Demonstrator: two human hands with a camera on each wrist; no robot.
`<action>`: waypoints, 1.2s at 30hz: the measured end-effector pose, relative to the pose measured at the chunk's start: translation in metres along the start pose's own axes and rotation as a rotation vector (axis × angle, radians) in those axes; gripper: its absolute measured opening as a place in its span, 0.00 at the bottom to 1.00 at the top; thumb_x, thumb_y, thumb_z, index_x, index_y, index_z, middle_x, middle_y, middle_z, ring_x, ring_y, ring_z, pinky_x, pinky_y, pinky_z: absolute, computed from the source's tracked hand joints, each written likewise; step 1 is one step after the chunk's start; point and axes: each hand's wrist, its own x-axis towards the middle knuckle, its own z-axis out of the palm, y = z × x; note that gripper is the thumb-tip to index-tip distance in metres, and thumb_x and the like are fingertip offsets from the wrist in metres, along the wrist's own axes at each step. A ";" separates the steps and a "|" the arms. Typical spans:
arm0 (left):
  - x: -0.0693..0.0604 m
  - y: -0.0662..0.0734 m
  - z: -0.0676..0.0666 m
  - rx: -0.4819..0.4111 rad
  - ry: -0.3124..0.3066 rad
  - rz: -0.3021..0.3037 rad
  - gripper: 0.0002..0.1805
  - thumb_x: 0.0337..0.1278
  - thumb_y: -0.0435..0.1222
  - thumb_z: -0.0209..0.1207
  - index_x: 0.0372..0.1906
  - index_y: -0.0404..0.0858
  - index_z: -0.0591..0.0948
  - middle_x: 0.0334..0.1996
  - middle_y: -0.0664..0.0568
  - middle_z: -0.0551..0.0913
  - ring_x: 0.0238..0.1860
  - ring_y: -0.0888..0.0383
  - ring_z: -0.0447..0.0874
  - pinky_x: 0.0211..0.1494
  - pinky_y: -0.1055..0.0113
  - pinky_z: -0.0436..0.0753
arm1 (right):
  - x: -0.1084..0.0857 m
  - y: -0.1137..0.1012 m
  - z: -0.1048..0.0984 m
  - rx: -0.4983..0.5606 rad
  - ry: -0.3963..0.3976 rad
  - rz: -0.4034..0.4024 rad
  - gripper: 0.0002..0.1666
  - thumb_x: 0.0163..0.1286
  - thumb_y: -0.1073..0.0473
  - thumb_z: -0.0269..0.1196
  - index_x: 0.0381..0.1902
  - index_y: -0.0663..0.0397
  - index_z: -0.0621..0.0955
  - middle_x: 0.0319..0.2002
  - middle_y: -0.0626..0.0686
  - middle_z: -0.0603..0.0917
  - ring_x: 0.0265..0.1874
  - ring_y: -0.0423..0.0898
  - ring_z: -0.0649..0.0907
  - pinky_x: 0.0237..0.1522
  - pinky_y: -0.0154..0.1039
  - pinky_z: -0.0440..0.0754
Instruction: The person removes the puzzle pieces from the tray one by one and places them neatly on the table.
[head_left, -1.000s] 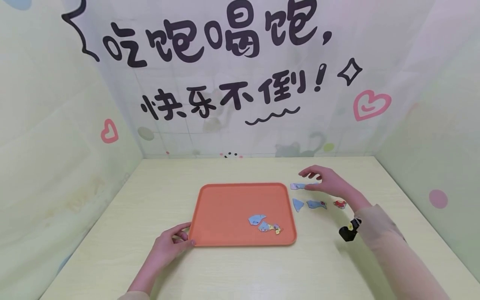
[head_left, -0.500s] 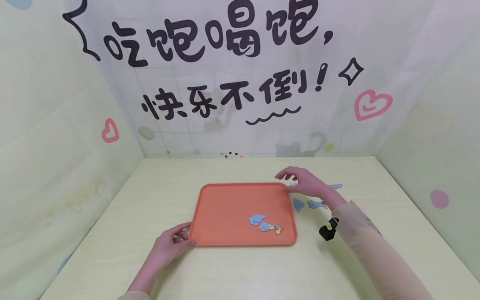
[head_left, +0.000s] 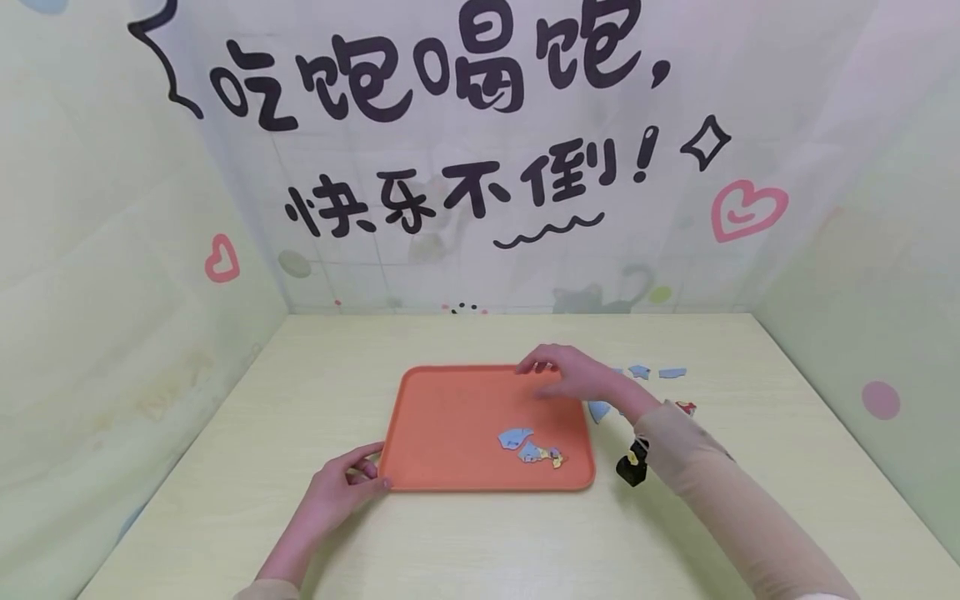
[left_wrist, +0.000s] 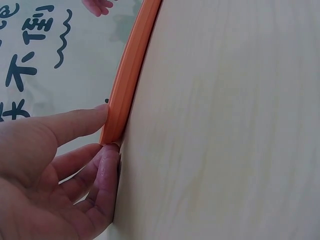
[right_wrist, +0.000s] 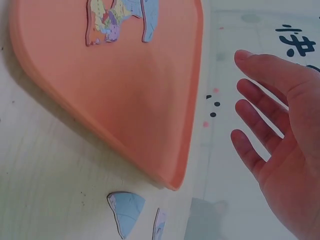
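Note:
My left hand (head_left: 339, 483) grips the near left corner of an orange tray (head_left: 442, 425), its thumb and fingers on the rim in the left wrist view. My right hand (head_left: 573, 373) hovers over the tray's far right corner, holding nothing; its fingers are spread in the right wrist view. Two flat puzzle pieces lie on the tray's right side: a pale blue piece (head_left: 514, 438) and a map-printed piece (head_left: 540, 453) in blue, yellow and purple. More pieces lie right of the tray, among them a blue triangular piece (right_wrist: 127, 210), partly behind my right arm in the head view.
Beyond my right forearm lie a blue piece (head_left: 639, 372), a long blue piece (head_left: 672, 373) and a red piece (head_left: 686, 407). A black object (head_left: 632, 463) is strapped at my right wrist. Cloth walls with printed writing enclose the pale wooden table (head_left: 480, 542).
My right hand has moved left, from above the loose pieces to over the tray's far right corner. The left hand and the tray stay put.

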 end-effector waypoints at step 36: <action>-0.002 0.003 -0.001 -0.011 -0.003 -0.005 0.34 0.51 0.35 0.70 0.66 0.39 0.75 0.39 0.50 0.82 0.35 0.60 0.78 0.33 0.72 0.74 | 0.013 -0.018 0.042 -0.210 -0.287 -0.004 0.15 0.62 0.60 0.71 0.48 0.44 0.86 0.45 0.44 0.83 0.45 0.40 0.78 0.51 0.33 0.78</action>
